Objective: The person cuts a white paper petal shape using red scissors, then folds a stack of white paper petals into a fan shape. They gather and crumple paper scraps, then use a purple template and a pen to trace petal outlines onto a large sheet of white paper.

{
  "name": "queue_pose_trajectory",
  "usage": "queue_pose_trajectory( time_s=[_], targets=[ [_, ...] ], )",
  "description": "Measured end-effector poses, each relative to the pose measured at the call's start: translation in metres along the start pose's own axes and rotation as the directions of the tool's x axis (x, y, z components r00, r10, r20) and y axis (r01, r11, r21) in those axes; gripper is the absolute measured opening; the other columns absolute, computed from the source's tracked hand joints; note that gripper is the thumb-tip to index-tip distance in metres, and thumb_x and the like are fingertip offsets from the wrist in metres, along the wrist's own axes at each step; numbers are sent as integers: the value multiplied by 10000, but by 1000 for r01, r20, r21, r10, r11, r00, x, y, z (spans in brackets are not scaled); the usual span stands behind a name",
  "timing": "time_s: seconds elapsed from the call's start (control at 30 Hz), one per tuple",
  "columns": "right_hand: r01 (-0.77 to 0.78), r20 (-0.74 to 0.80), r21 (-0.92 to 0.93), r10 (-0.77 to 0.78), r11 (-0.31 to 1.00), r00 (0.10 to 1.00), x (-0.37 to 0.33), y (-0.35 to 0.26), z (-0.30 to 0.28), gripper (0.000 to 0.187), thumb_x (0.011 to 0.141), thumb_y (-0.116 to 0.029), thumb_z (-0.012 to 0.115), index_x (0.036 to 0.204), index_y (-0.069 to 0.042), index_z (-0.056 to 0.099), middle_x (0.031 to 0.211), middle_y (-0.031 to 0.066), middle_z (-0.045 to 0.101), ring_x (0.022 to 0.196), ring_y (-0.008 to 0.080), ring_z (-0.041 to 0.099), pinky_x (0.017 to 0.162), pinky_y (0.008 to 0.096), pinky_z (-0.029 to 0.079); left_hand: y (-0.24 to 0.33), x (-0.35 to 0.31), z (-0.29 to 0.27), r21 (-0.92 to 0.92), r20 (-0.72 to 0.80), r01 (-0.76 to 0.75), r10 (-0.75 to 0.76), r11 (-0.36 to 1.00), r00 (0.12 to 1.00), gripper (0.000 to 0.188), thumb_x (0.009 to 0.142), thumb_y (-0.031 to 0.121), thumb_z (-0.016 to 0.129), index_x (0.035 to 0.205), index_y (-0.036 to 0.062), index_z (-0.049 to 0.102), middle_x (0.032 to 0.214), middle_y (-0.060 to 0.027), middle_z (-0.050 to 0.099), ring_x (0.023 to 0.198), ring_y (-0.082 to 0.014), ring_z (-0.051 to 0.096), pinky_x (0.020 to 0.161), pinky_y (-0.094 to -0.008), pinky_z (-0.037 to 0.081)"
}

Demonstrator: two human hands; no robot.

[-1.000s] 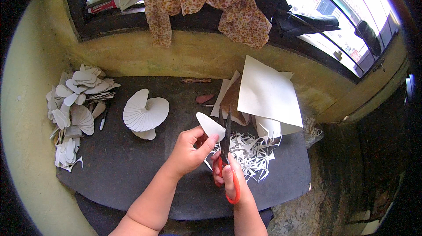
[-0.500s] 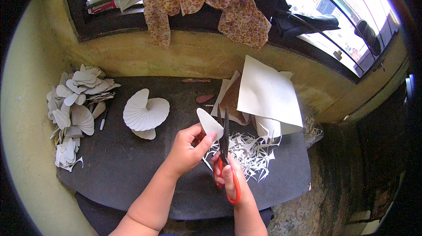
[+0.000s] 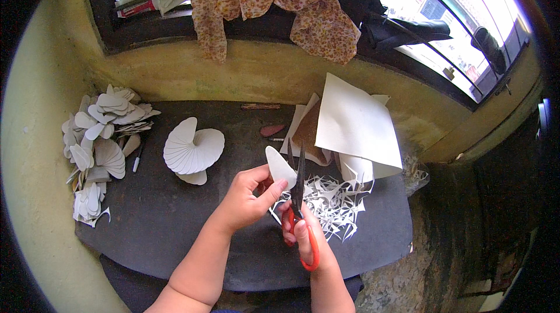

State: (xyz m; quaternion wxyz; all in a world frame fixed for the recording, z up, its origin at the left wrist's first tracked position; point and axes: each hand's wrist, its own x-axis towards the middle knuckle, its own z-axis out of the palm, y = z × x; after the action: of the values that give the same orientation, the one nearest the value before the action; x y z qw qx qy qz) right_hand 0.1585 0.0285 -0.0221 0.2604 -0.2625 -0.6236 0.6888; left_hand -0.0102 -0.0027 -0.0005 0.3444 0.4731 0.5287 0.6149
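Note:
My left hand pinches a white teardrop-shaped cutout between thumb and fingers, above the table. Close against its right edge are the dark blades of scissors with orange-red handles. My right hand grips those handles, and the blades point away from me, slightly parted. Beneath the blades lies a heap of thin white offcuts. To the left, a fanned stack of similar white cutouts rests on the table.
A large pile of white cutouts fills the dark table's left end, with a pen beside it. White sheets lean at the back right. A pinkish oval piece lies near the wall. Patterned cloth hangs from the window.
The cutout in my left hand has turned a little more upright and shifted slightly right. The scissor blades have parted a bit more. Both hands keep their grips.

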Motion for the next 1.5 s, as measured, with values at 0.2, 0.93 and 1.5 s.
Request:
queue_pose_trajectory(
  time_s=[0.2,0.93,1.5],
  targets=[
    [-41,-6,25,41,999,999,-1,-8,1,753,837,-717,473,1131,-23,467,777,-7,424,592,64,363,520,211,299,1,1,4,-29,-42,-28,27,999,999,191,891,186,638,943,2,652,751,-7,634,634,-34,511,571,-211,417],
    [-79,-1,14,79,997,997,-3,-11,2,728,843,-717,460,1090,-33,484,739,-18,424,554,56,374,483,214,309,-4,1,0,-15,-97,4,-6,1000,995,178,892,178,646,816,21,616,678,38,549,609,-27,445,557,-207,379],
    [-100,26,28,99,995,995,-4,-12,-2,685,854,-681,488,1086,-36,491,709,-32,424,526,46,365,458,199,299,-4,1,-1,-30,-102,-5,2,1000,995,192,893,170,641,784,22,588,665,51,504,608,-21,413,547,-203,354]
  ],
)
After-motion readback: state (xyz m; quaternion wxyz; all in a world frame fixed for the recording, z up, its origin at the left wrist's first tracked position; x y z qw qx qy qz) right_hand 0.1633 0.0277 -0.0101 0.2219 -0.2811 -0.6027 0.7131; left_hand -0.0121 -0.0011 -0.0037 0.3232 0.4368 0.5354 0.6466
